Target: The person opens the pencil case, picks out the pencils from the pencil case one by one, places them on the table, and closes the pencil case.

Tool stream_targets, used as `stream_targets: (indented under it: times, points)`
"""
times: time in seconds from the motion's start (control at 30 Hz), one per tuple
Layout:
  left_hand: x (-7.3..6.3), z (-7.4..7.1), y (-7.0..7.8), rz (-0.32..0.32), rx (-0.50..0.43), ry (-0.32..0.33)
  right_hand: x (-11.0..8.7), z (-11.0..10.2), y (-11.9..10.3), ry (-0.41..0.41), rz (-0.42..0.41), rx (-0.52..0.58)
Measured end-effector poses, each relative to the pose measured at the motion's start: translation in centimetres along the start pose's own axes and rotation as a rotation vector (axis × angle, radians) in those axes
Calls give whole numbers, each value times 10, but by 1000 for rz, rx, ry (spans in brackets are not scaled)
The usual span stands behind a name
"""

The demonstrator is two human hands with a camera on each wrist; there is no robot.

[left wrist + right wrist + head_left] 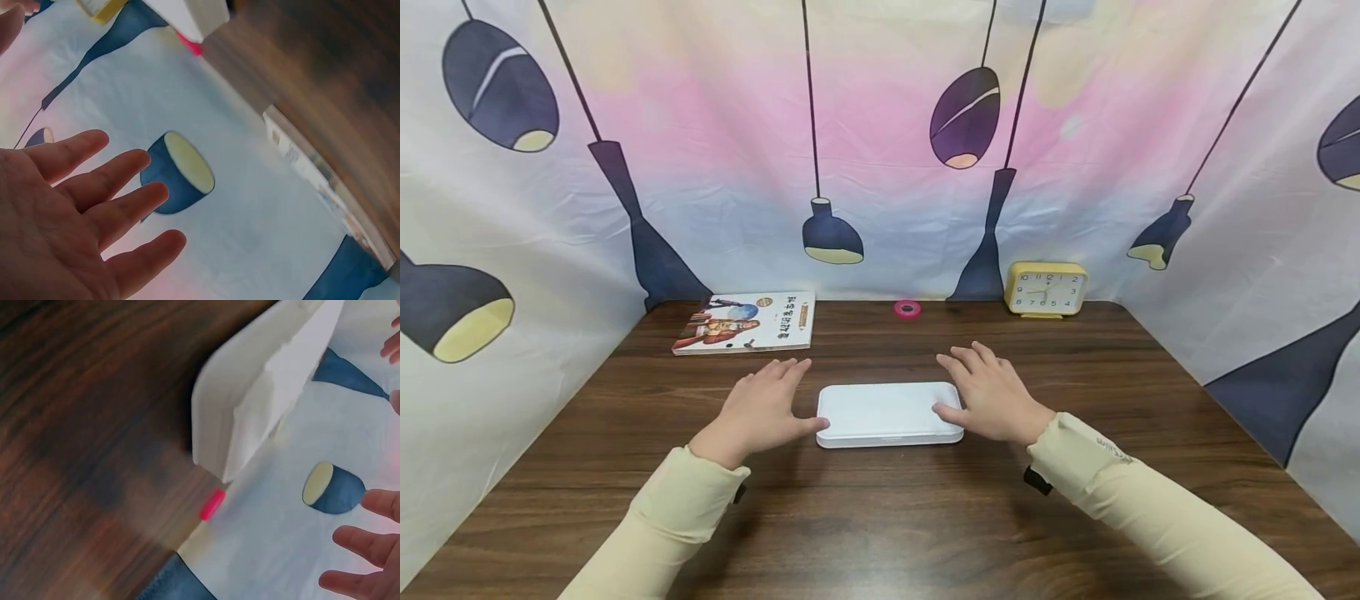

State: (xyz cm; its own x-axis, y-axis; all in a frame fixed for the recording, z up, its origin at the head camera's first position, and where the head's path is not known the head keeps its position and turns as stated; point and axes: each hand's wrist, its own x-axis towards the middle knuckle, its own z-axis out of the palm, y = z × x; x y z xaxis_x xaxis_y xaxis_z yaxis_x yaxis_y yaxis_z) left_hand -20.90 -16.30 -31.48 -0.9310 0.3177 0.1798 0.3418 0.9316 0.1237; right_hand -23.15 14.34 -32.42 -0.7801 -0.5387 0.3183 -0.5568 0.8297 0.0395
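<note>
A flat white rectangular case (pixel 887 412) with rounded corners lies closed on the wooden table, between both hands. My left hand (pixel 763 410) is at its left end with fingers spread; the thumb tip overlaps the left edge, and I cannot tell whether it touches. At the other end is my right hand (pixel 992 396), fingers spread and thumb over the case's right part. In the left wrist view the straight fingers of the left hand (pixel 94 212) hold nothing. The right wrist view shows the case's end (pixel 250 400) apart from the right fingertips (pixel 362 544).
A picture book (pixel 748 323) lies at the back left of the table (pixel 880 517). By the back edge sits a small pink ring-shaped item (pixel 907 309). A yellow square clock (pixel 1047 289) stands at the back right. Printed cloth (pixel 737 150) hangs behind and on both sides.
</note>
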Motion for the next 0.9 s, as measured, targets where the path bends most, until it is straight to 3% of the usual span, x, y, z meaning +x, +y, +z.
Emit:
stream_targets:
  times: [0.4, 0.9]
  points:
    - [8, 28, -1, -4, -33, -116, 8, 18, -15, -129, -63, -42]
    - [18, 36, 3, -20, -69, -192, 23, 37, -37, -196, -162, -96]
